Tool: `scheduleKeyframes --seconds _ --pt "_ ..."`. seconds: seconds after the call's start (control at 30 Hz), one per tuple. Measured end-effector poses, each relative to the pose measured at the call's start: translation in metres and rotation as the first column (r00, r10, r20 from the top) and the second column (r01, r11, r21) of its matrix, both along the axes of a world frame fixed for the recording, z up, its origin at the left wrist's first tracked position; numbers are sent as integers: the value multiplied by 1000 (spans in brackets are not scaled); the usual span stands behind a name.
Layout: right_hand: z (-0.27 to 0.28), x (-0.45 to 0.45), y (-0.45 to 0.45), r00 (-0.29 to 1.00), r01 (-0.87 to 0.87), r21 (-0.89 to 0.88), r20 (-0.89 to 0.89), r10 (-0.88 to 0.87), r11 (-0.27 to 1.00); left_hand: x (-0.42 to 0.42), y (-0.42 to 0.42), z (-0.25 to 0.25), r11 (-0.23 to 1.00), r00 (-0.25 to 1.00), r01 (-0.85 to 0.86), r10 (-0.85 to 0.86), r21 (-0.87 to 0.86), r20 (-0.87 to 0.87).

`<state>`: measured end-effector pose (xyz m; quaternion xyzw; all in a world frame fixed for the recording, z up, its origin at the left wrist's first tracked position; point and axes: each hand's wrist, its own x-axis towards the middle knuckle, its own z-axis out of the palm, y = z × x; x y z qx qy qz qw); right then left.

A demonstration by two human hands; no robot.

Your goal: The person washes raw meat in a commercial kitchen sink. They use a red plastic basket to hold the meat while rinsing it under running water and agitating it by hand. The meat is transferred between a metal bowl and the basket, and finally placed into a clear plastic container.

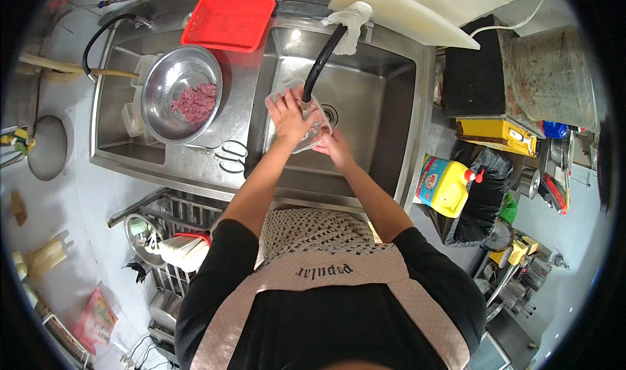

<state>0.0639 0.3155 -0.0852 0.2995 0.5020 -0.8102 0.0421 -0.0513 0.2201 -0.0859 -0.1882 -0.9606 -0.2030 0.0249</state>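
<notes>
Under the black faucet hose (324, 57), a clear plastic container (303, 146) is tilted over the right basin of the steel sink (376, 140). My left hand (289, 118) reaches into it with fingers spread, touching its inside. My right hand (335, 147) grips its near right rim. Water seems to run into the container; whether anything else lies inside is unclear. To the left, a steel bowl (164, 83) holds a lump of raw minced meat (196, 103). Scissors with grey handles (230, 155) lie on the steel ledge beside the bowl.
A red plastic basket (229, 22) sits behind the ledge. Clear containers (132, 120) stand partly under the bowl in the left basin. A white cutting board (406, 15) leans behind the faucet. At the right are a yellow detergent jug (444, 186) and a black-lined bin (481, 198).
</notes>
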Motion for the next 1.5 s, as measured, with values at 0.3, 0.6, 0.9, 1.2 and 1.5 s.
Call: scheduleKeyframes --seconds 0.3,0.6,0.9,1.2,1.5 --pt "3 16 37 986 -98 -72 -139 88 993 13 19 49 890 896 386 -299 -244 329" --pt "13 10 45 985 -164 -85 -60 159 983 29 15 32 990 976 143 -139 -12 170" --pt "17 15 40 986 -146 -165 -107 129 976 38 14 34 927 898 351 -293 -133 328" --pt "6 18 21 988 -104 -227 -134 74 968 22 17 5 995 886 103 -86 -11 457" --pt "4 13 9 983 -114 -204 -165 81 972 14 -1 -10 974 916 195 -139 -113 377"
